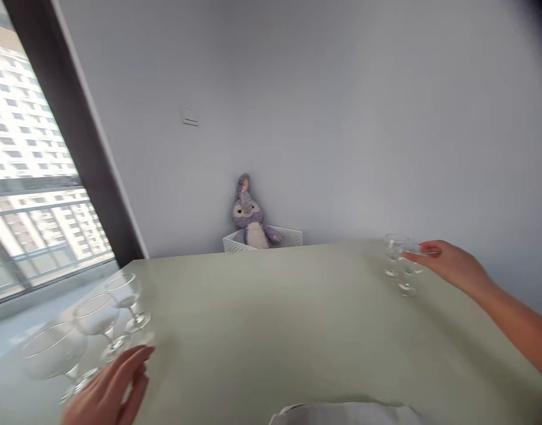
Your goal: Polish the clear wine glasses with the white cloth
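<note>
The left hand (pixel 109 389), fingers loosely parted, is beside three clear round-bowled stemmed glasses (pixel 97 317) on the pale green table (pixel 262 336). Farther off, the right hand (pixel 450 264) pinches a small clear footed glass (pixel 408 269) near its rim, beside a similar glass (pixel 391 249). Beyond sits a purple plush rabbit (pixel 255 233).

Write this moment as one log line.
right hand: around clear glass near rim | left hand: near three stemmed glasses | plush toy: behind table
</note>
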### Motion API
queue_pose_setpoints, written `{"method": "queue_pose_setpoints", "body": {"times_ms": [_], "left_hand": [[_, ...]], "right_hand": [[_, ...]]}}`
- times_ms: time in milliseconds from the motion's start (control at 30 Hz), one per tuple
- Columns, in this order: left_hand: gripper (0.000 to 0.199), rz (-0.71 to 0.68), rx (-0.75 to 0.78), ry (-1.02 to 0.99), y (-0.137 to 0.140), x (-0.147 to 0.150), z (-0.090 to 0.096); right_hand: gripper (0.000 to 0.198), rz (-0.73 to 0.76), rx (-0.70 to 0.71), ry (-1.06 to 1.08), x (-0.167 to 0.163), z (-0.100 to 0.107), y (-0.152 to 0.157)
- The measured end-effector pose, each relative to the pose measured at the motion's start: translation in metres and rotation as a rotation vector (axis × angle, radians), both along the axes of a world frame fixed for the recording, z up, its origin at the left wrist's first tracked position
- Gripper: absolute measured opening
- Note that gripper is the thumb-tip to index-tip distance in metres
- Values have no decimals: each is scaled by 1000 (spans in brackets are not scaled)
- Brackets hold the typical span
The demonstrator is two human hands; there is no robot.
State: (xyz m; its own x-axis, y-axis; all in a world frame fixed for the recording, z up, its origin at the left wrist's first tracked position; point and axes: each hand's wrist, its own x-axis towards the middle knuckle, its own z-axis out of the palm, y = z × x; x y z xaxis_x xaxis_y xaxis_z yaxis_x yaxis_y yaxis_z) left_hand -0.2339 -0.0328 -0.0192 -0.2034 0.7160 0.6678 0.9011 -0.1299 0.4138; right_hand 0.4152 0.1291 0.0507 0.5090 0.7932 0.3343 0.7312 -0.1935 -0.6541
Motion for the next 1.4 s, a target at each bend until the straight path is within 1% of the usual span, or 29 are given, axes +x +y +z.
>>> {"method": "queue_pose_setpoints", "body": {"times_ms": [33,100,167,200,267,367,400,433,467,500,567,667,767,867,1000,1233,1400], "left_hand": [[23,-49,-15,114,0,1,0],[25,-113,-53,245,1,4,-1],[25,-151,-112,291,2,10,-1],[24,-164,-138,304,2,13,0],[23,-177,-185,321,2,18,1],[23,-168,-236,343,-2,24,4],[23,-163,-253,350,-3,25,6],[23,-156,-271,355,-4,27,7],[22,-152,-289,356,-5,28,8],[22,-145,-307,352,-6,29,9],[21,-131,-327,334,-7,30,10],[19,-126,-317,315,-8,30,11],[19,-134,-286,323,-9,30,9],[19,-142,-247,349,-10,30,8],[17,-180,-239,378,-8,31,7],[14,-197,-291,377,-5,34,7],[16,-196,-327,349,-4,35,8]], "right_hand": [[38,-7,-12,-1,1,-2,3],[35,12,-13,-22,-4,-3,8],[31,65,6,-14,-27,4,10],[29,110,18,13,-45,12,9],[29,242,18,86,-95,35,6],[40,506,8,140,-192,74,2],[42,625,11,156,-226,85,3],[45,781,20,178,-260,93,7],[47,878,21,181,-293,97,11],[48,973,28,183,-325,99,18],[52,1178,86,228,-386,93,34],[54,1256,119,224,-465,71,57],[55,1294,107,210,-524,47,73],[51,1317,69,203,-560,27,81],[36,1336,39,211,-585,12,83],[32,1346,27,227,-603,5,82],[35,1326,4,282,-607,0,77]]}}
